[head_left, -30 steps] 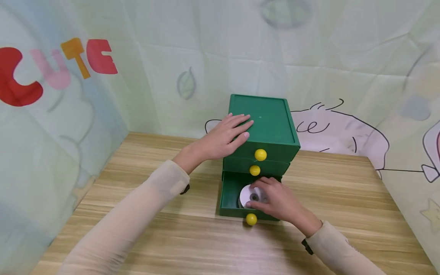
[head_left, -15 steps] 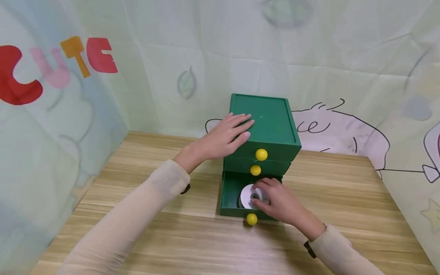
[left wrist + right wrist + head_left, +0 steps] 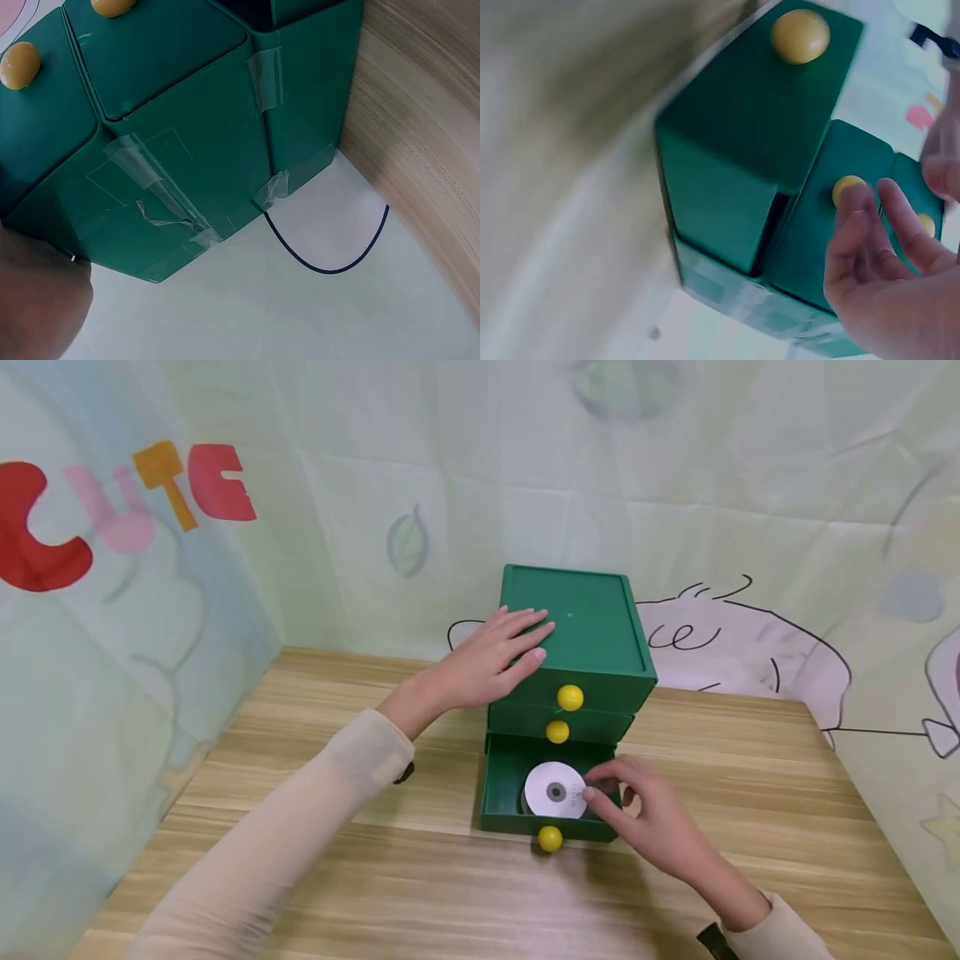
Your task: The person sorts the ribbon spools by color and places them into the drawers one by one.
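Observation:
A green cabinet (image 3: 592, 610) with three drawers and round yellow knobs stands on the wooden table. My left hand (image 3: 487, 660) rests on its top at the left edge, fingers spread. The bottom drawer (image 3: 498, 822) is pulled out, and a white disc (image 3: 540, 785) with a dark centre hole lies in it. My right hand (image 3: 656, 818) is over the drawer's right side, thumb and fingers apart with nothing between them, the thumb tip close to the disc's right edge. In the right wrist view the right hand (image 3: 889, 277) appears in front of the cabinet's knobs.
The wooden table (image 3: 360, 877) spreads out on both sides and in front of the cabinet. A printed cloth backdrop (image 3: 360, 510) hangs close behind it and along both sides. The upper two drawers, with yellow knobs (image 3: 570, 697), are closed.
My right hand has moved off the white disc to the right, its fingers parting, and the disc now shows almost whole in the drawer. My left hand has stayed on the cabinet.

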`<state>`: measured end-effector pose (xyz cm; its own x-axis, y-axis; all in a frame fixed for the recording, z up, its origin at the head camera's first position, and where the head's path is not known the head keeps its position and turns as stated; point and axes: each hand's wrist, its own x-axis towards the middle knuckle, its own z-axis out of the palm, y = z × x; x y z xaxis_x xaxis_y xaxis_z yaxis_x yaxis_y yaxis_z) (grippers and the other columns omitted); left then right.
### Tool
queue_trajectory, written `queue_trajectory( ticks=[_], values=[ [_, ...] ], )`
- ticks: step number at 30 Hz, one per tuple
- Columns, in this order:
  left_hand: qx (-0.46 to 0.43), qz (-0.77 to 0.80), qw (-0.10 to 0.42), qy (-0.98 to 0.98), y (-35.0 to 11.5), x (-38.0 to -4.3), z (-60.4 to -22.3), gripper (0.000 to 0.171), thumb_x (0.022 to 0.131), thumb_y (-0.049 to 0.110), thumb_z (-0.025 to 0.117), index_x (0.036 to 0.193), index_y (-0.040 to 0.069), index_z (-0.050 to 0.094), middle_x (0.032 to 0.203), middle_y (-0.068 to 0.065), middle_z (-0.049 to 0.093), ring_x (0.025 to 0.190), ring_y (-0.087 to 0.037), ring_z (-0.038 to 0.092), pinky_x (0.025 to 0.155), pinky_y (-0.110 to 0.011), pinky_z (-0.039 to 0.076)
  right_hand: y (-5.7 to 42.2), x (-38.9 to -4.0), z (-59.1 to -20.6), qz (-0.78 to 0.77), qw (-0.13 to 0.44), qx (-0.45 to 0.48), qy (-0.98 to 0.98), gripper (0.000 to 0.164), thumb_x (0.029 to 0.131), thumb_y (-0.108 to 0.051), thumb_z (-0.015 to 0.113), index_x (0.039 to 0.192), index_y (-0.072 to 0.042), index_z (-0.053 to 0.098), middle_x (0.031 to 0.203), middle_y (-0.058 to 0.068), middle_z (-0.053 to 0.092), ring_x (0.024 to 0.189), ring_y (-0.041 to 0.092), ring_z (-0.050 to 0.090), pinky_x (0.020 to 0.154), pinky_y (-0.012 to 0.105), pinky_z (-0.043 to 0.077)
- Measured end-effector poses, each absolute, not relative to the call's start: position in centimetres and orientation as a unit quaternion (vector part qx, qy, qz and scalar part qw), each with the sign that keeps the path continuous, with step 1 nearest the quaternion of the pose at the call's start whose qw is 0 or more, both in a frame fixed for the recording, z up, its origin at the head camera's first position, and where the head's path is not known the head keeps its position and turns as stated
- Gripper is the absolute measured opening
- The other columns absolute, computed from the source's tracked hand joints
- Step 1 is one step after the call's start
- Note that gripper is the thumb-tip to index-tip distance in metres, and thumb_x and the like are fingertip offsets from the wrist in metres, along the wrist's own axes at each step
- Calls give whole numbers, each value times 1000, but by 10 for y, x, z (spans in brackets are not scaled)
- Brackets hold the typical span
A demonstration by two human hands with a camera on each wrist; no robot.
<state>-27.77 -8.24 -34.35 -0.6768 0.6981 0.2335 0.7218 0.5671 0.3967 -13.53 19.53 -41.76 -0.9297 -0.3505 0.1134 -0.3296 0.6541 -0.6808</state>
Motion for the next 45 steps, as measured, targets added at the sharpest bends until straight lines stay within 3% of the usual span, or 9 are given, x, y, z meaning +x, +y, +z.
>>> queue_trajectory(
  ticks=[7, 13, 24, 34, 40, 45],
  values=[
    [-403, -240, 26, -883, -83, -278, -342, 56, 115, 32, 41, 164, 5, 37, 175, -14, 27, 164, -32, 19, 134, -43, 0, 219, -125, -416, -528, 192, -108, 821, 34, 111, -31, 59, 121, 0, 68, 99, 20, 69, 82, 33, 64, 70, 30, 56],
    [-403, -239, 27, -883, -83, -278, -342, 56, 115, 32, 41, 164, 5, 37, 174, -15, 27, 164, -32, 19, 134, -43, 0, 225, -121, -430, -591, 271, -71, 757, 44, 113, -32, 53, 128, 8, 62, 101, 13, 69, 85, 22, 68, 69, 27, 54],
    [-401, -238, 25, -884, -83, -277, -343, 56, 115, 32, 41, 164, 5, 37, 174, -15, 27, 163, -32, 20, 134, -42, 0, 225, -111, -456, -628, 398, -82, 664, 46, 116, -28, 46, 133, 12, 61, 108, 11, 76, 90, 17, 72, 71, 22, 55],
    [-398, -235, 22, -887, -84, -277, -344, 57, 115, 33, 40, 165, 6, 36, 175, -14, 26, 164, -32, 19, 134, -41, -1, 206, -109, -477, -668, 449, -17, 593, 56, 114, -36, 47, 152, 5, 49, 109, 6, 77, 92, 13, 74, 78, 22, 57],
    [-398, -235, 24, -887, -83, -277, -344, 57, 115, 33, 40, 165, 6, 36, 175, -14, 27, 164, -31, 19, 134, -41, -1, 195, -108, -485, -692, 461, 16, 555, 50, 113, -42, 48, 141, 0, 56, 113, 6, 78, 97, 14, 74, 92, 26, 60],
    [-398, -235, 25, -886, -83, -277, -345, 57, 115, 33, 40, 165, 6, 36, 175, -14, 27, 164, -32, 19, 134, -41, -1, 188, -108, -490, -698, 452, 29, 554, 46, 113, -42, 50, 133, -3, 61, 112, 5, 78, 97, 15, 74, 91, 27, 60]
  ],
)
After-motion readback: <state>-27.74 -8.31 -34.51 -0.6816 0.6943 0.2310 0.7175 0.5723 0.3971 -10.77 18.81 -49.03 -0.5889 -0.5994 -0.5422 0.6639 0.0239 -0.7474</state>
